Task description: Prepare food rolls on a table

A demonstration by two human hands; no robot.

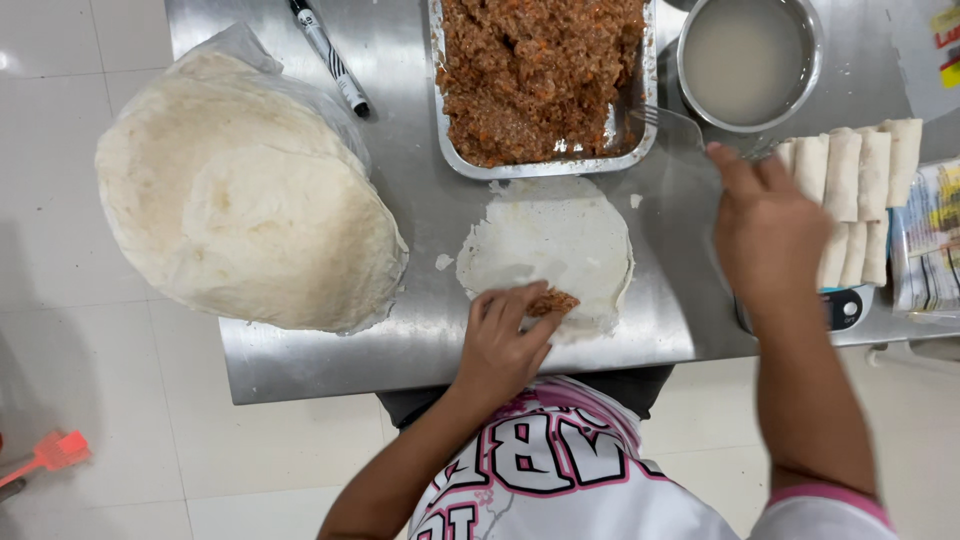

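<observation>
Pinching a small lump of filling (551, 301) between the fingertips of your left hand (503, 345), you press it onto the near edge of the single wrapper (548, 248) lying flat on the metal table (420, 200). The fingers are curled and close together around that lump.

Your right hand (765, 225) hangs off to the right of the wrapper, blurred, its fingers drawn together around the handle of a fork (665, 122) as far as you can tell; the tines point toward the foil tray of filling (540, 75) just beyond the wrapper. Beside that hand, on the far side, lie the finished rolls (860, 185), packed side by side on a small scale (845, 305). A metal bowl of pale liquid (748, 58) stands beyond the fork.

Well to the left of your left hand sits the big stack of wrappers (240, 190) on its plastic bag, with a marker pen (330, 55) beyond it.

Judging from this, a good batch is rolled, but the tray is nearly full and the stack thick, so much is left; this wrapper is only starting to be filled.
</observation>
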